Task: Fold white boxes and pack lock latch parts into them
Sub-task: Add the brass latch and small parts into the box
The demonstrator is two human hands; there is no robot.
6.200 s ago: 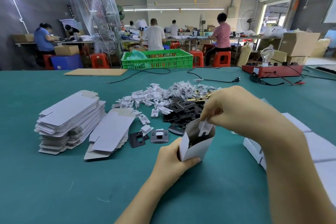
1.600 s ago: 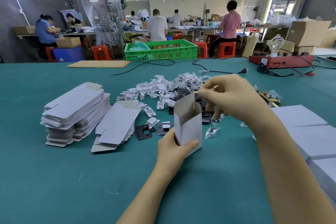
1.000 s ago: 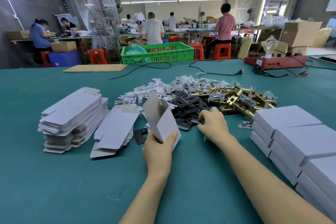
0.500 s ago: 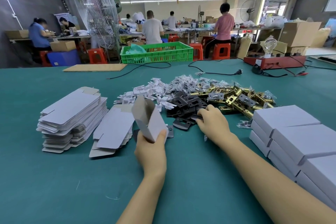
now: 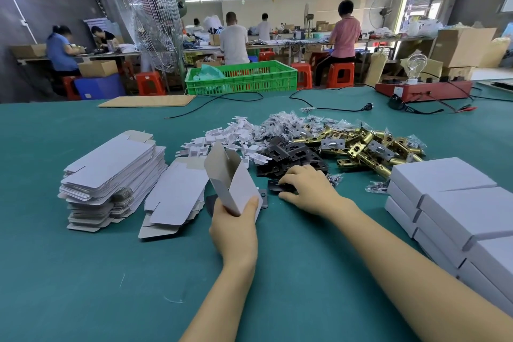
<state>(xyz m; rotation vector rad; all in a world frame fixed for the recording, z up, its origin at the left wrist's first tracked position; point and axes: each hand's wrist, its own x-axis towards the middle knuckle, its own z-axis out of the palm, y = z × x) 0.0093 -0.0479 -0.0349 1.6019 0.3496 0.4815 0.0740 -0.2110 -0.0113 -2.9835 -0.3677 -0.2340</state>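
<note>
Head view, sole camera. Reference landmark: the heap of dark flat metal strike plates (image 5: 288,158) at mid-table on the teal green work surface (image 5: 83,272).

The left hand (image 5: 234,228) is nearer the camera than the heap and left of it. It grips the lower end of a white folded cardboard box (image 5: 233,183), thumb curled over the front panel; the other fingers are hidden behind the box. The box is raised off the table and tilted, its open end and flap pointing up and away, grey inner face visible. What it contains cannot be seen.

The right hand (image 5: 305,186) lies palm down at the near edge of the heap, fingers bent over a single dark metal plate (image 5: 277,186) on the table, fingertips on it. Whether the plate is lifted cannot be told.

Left of the heap: two stacks of flat unfolded white box blanks (image 5: 111,175), the farther-left stack the taller. Behind the heap: a scatter of small white plastic pieces (image 5: 230,133) and clear bagged small parts (image 5: 280,125). Right of the heap, touching it: a pile of brass-coloured latch bodies (image 5: 369,147). Farther right and nearer the camera: stacked closed white boxes (image 5: 458,203).

Beyond the heap, at the far table edge: a green slotted plastic crate (image 5: 241,78) and a black power cable (image 5: 333,108).
</note>
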